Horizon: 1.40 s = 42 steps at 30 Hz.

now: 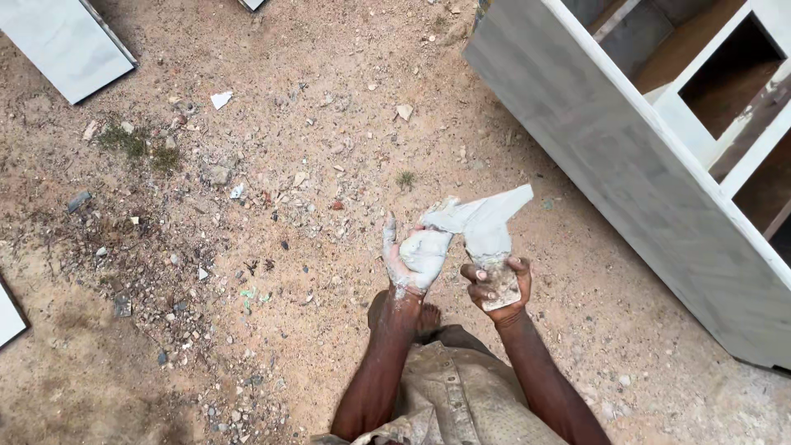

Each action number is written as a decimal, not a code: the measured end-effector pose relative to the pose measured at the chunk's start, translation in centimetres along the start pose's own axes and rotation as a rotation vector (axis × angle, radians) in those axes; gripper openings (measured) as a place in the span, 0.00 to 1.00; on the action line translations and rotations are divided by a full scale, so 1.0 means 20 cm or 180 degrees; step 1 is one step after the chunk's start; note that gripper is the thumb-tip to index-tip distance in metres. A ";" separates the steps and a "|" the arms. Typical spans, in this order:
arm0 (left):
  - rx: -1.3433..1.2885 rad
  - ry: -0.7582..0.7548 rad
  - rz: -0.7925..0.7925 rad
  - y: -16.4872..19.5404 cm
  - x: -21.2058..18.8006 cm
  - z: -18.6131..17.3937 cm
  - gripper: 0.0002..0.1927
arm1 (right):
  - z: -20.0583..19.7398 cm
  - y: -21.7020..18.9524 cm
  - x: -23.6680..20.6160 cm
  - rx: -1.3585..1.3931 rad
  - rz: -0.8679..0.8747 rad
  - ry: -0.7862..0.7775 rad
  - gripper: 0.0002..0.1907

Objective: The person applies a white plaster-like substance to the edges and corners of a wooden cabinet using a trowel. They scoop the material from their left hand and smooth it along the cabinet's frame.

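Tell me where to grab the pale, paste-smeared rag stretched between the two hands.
Probably the free upper corner of the pale rag, coming from above right. That corner sticks out clear and unheld, while the left hand cups one bunched end and the right hand pinches the other.

you stand on sandy ground (329,124) scattered with pebbles and small stones. on the right, reaching from far to near, a white-painted wooden cabinet (626,156) lies tilted, its open compartments showing brown insides. at the far left a pale flat panel (66,41) rests on the dirt, and a sliver of another white board (8,317) shows at the left edge. near the panel grows a small patch of grass (136,144); a white paper scrap (220,100) lies just right of it.
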State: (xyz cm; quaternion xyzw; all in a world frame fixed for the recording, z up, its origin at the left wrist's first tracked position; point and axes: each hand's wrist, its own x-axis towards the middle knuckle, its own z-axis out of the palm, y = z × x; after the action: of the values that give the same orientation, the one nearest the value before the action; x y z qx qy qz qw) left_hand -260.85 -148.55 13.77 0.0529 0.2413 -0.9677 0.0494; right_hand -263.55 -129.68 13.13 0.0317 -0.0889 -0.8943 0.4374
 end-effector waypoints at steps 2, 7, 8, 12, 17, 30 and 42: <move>0.0149 -0.0231 0.0215 0.15 0.22 0.15 0.50 | -0.06 -0.07 0.20 -0.0296 -0.0192 0.0199 0.31; 0.0450 -0.0042 0.0106 0.61 0.79 0.45 0.50 | -0.17 -0.47 0.77 -0.1394 -0.0666 0.1105 0.33; 0.0675 0.0071 -0.0038 0.70 0.93 0.51 0.49 | -0.19 -0.48 0.87 -0.1707 -0.0744 0.1248 0.34; 0.1582 -0.0106 -0.0783 0.99 1.59 0.77 0.42 | -0.01 -0.56 1.48 -0.2676 -0.0818 0.1440 0.38; 0.3533 -0.0033 -0.1925 1.02 2.35 0.98 0.42 | 0.24 -0.66 2.06 -0.2266 -0.0960 0.1177 0.32; 0.4426 -0.0572 -0.2597 1.50 3.95 1.12 0.46 | 0.08 -1.11 3.55 0.0258 -0.0151 -0.0409 0.39; 0.1283 0.0807 -0.1519 1.39 5.26 1.28 0.50 | 0.40 -1.91 4.64 -0.6889 -0.2665 0.1999 0.43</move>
State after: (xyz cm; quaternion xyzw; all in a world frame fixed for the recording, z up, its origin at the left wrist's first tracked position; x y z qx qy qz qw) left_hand -363.58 -192.37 10.07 0.1235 0.0550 -0.9660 -0.2204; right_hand -351.36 -178.71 15.81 -0.1091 0.8358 -0.5314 -0.0846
